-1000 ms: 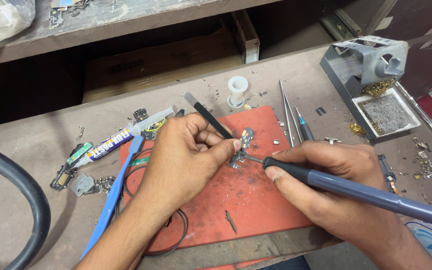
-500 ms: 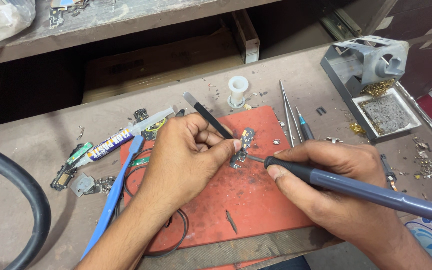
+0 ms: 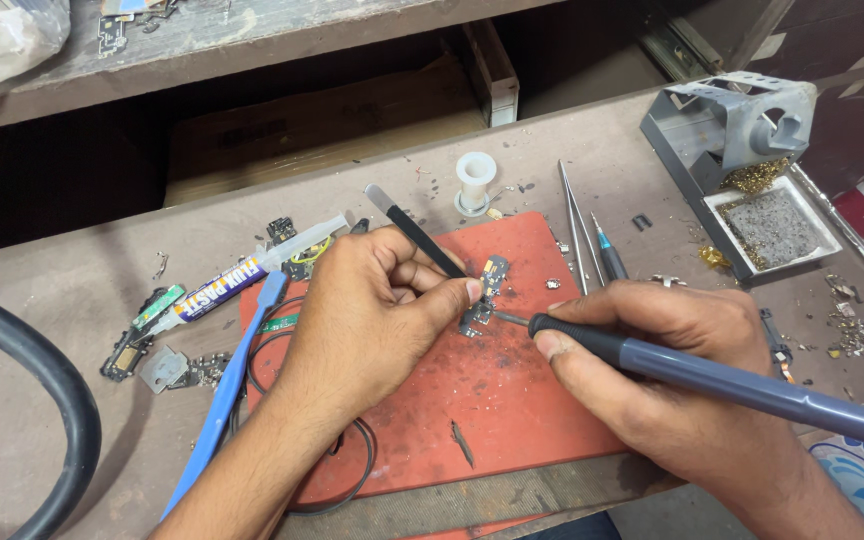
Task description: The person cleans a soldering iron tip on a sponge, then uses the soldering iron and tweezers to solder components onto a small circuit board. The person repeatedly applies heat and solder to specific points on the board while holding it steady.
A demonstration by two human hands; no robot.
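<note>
At frame centre, the left hand [image 3: 372, 310] grips black tweezers [image 3: 422, 240], pinning a small dark circuit board [image 3: 482, 300] on the red rubber mat [image 3: 512, 400]. The right hand [image 3: 672, 370] clasps a grey soldering iron [image 3: 712, 380], tip touching the board.

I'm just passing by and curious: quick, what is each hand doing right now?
Left hand: closed on black tweezers, pinning a small circuit board.
Right hand: closed on a grey soldering iron, tip at the board.
</note>
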